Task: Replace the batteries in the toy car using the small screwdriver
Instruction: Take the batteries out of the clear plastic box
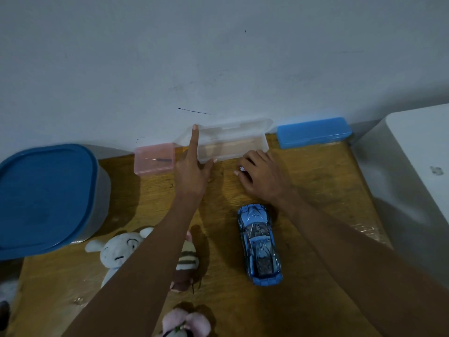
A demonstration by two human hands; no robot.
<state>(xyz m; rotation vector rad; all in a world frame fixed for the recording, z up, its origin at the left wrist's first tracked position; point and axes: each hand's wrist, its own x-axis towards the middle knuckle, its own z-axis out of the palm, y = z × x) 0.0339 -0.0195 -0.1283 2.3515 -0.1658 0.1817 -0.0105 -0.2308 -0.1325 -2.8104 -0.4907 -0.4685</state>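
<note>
**Both hands at the clear box, toy car waiting behind them**

A blue toy car (259, 244) sits on its wheels on the wooden tabletop (315, 181), just nearer the camera than the right wrist and touched by neither hand.

The left hand (193, 171) reaches to a clear plastic box (233, 144) against the wall (218, 57). Its forefinger is stretched straight up along the raised lid at the box's left end, and the thumb rests at the box's front left corner. That grip is spread open, closed around nothing.

The right hand (261, 173) lies knuckles-up on the tabletop right in front of the same box, fingers curled under. A small pale, shiny thing shows at its fingertips, too small to identify, so I cannot tell whether this grip has hold of anything.

Left of the clear box stands a pink box (155, 159) with a thin tool with a dark handle inside. A closed blue case (314, 132) lies to the right, also along the wall. A big container with a blue lid (46, 195) fills the left side. A white plush toy (116, 251) and a brown striped one (185, 263) lie beside the left forearm.
</note>
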